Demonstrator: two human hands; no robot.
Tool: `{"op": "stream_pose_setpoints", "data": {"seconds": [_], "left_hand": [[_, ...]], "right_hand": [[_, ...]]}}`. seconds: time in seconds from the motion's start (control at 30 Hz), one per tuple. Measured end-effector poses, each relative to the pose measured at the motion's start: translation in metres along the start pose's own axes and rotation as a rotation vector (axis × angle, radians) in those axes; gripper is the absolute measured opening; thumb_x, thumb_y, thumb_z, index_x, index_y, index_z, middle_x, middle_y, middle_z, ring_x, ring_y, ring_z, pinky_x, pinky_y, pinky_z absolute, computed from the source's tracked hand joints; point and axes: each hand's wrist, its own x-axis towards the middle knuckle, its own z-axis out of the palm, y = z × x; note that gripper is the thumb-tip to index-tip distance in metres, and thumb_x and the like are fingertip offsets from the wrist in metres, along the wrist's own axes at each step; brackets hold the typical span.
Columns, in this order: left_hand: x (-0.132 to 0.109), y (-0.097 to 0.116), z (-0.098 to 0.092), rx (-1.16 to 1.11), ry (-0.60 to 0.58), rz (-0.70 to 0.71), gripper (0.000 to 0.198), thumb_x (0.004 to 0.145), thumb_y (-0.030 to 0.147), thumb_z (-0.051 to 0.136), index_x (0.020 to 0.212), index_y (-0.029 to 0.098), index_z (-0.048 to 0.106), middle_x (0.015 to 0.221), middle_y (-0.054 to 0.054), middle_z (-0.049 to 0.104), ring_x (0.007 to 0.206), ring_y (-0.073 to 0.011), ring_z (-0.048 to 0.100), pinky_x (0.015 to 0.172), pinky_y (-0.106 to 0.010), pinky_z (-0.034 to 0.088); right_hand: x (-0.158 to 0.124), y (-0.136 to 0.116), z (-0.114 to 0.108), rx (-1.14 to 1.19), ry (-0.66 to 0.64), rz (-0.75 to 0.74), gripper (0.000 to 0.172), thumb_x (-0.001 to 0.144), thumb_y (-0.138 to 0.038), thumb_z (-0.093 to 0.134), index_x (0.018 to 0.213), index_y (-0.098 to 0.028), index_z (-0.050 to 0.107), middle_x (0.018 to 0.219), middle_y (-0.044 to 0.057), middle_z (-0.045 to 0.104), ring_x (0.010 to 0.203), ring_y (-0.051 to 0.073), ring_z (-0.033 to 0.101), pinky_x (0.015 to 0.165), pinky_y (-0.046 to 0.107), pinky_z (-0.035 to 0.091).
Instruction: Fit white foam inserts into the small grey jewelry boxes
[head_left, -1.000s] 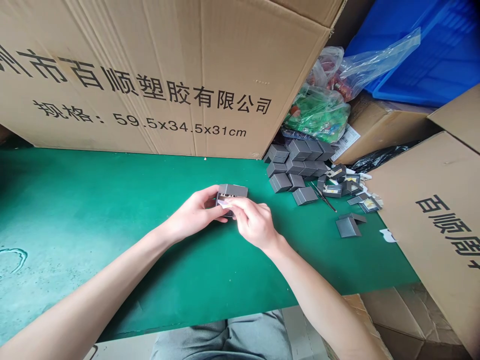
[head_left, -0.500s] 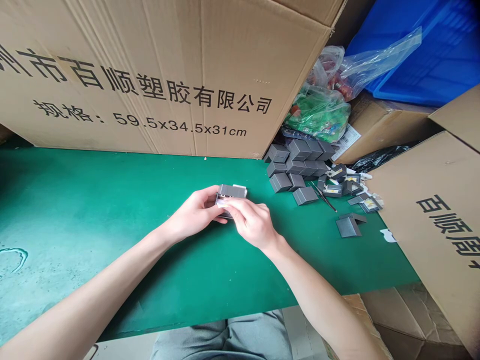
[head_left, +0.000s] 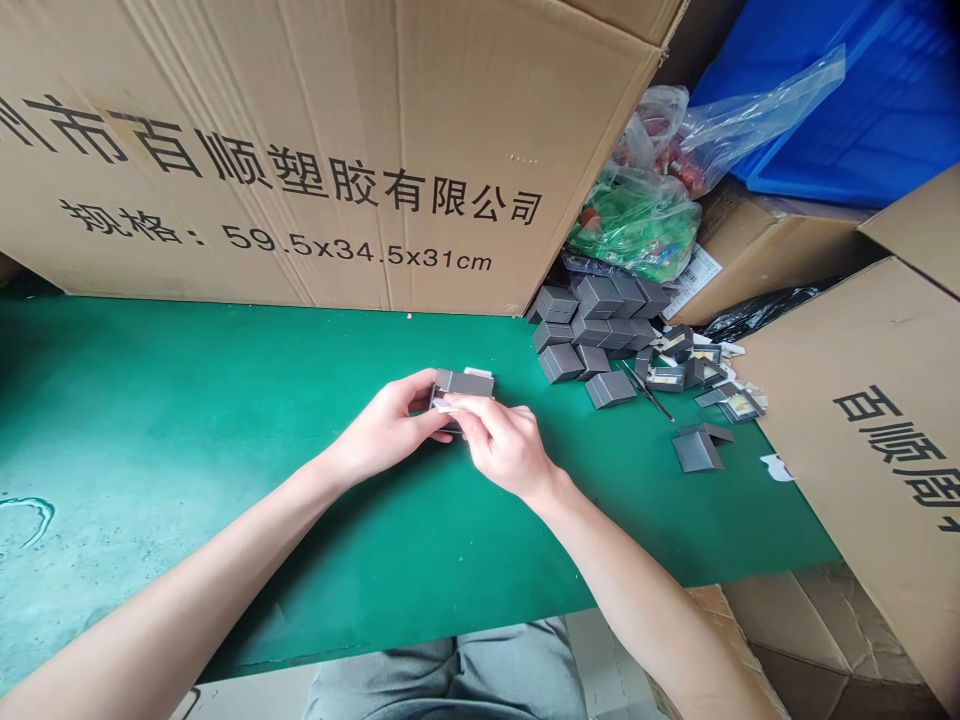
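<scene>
Near the middle of the green table, my left hand (head_left: 390,428) is closed around the left side of a small dark grey box (head_left: 466,383). A white piece (head_left: 478,372) sticks up at the box's back right edge. My right hand (head_left: 504,440) lies over the front of the box, its thumb and fingers pinched on a small whitish piece (head_left: 444,405) at the box's front. My fingers cover most of the box, and its inside is largely hidden.
Several dark grey boxes (head_left: 592,335) are stacked at the right, beside tweezers (head_left: 654,395) and opened parts (head_left: 705,372). A folded grey piece (head_left: 699,449) lies closer. A large carton (head_left: 337,130) stands behind; another carton (head_left: 870,400) bounds the right side.
The hands and box keep almost the same place. The whitish piece under my right fingers has shifted slightly; the view has moved a little.
</scene>
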Motion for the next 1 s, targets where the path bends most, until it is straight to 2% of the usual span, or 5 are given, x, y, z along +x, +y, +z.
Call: {"op": "stream_pose_setpoints", "data": {"seconds": [0.2,0.37,0.63,0.9,1.0], "left_hand": [[0.002,-0.0035,-0.0013,0.006,-0.006,0.008,0.027,0.088,0.038,0.069,0.106,0.018,0.068,0.103,-0.005,0.072,0.095,-0.0216,0.07,0.076,-0.034,0.065],[0.0023,-0.0054,-0.0017,0.0,-0.02,0.007,0.03,0.09,0.04,0.069,0.109,0.018,0.067,0.105,-0.006,0.072,0.094,-0.0211,0.069,0.075,-0.033,0.065],[0.0007,-0.0065,-0.0006,0.008,0.004,0.015,0.034,0.092,0.044,0.066,0.113,0.018,0.067,0.104,-0.007,0.074,0.089,-0.0204,0.07,0.074,-0.035,0.065],[0.0003,-0.0028,-0.0002,0.081,0.035,0.005,0.03,0.09,0.037,0.062,0.113,0.019,0.066,0.098,-0.006,0.073,0.082,-0.0199,0.069,0.061,-0.029,0.06],[-0.0014,-0.0024,0.0002,0.174,0.125,0.028,0.032,0.09,0.033,0.059,0.12,0.021,0.058,0.092,-0.003,0.073,0.077,-0.019,0.068,0.061,-0.028,0.055]], "right_hand": [[0.0006,0.0004,-0.0007,-0.026,-0.045,0.023,0.022,0.106,-0.023,0.047,0.113,-0.021,0.068,0.106,0.003,0.08,0.084,0.014,0.079,0.071,0.02,0.064],[-0.0001,0.0008,-0.0002,-0.035,-0.065,0.021,0.021,0.106,-0.024,0.049,0.113,-0.021,0.068,0.11,0.002,0.08,0.093,0.014,0.078,0.08,0.02,0.064],[-0.0006,0.0,0.001,-0.067,-0.092,0.026,0.021,0.105,-0.024,0.052,0.112,-0.019,0.071,0.109,0.003,0.08,0.095,0.015,0.078,0.086,0.02,0.063],[-0.0037,0.0028,0.0014,-0.095,-0.006,-0.041,0.023,0.1,-0.018,0.057,0.117,-0.022,0.073,0.11,0.004,0.079,0.099,0.017,0.078,0.087,0.022,0.065],[-0.0056,0.0061,0.0007,-0.142,0.005,-0.064,0.025,0.098,-0.017,0.061,0.12,-0.022,0.073,0.111,0.005,0.079,0.098,0.019,0.078,0.088,0.025,0.065]]}}
